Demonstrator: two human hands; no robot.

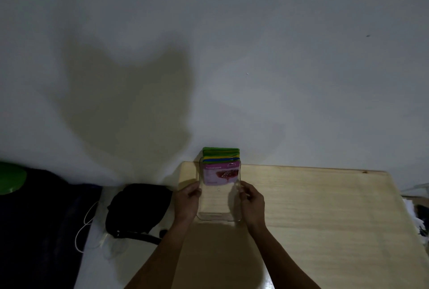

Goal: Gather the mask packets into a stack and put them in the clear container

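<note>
A clear container (217, 215) sits on the wooden table (325, 219) near its far left corner, against the wall. Several mask packets (220, 168) stand upright in a stack at the container's far end: a purple one in front, with blue, yellow and green ones behind it. My left hand (186, 202) rests against the container's left wall. My right hand (251, 202) is at its right wall, fingers curled on the rim. Both hands grip the container's sides.
A black bag (137, 209) with a strap lies left of the table on a white surface, beside a white cord (86, 223). A green object (10, 177) shows at the far left edge. Papers (415, 214) lie off the table's right side. The room is dim.
</note>
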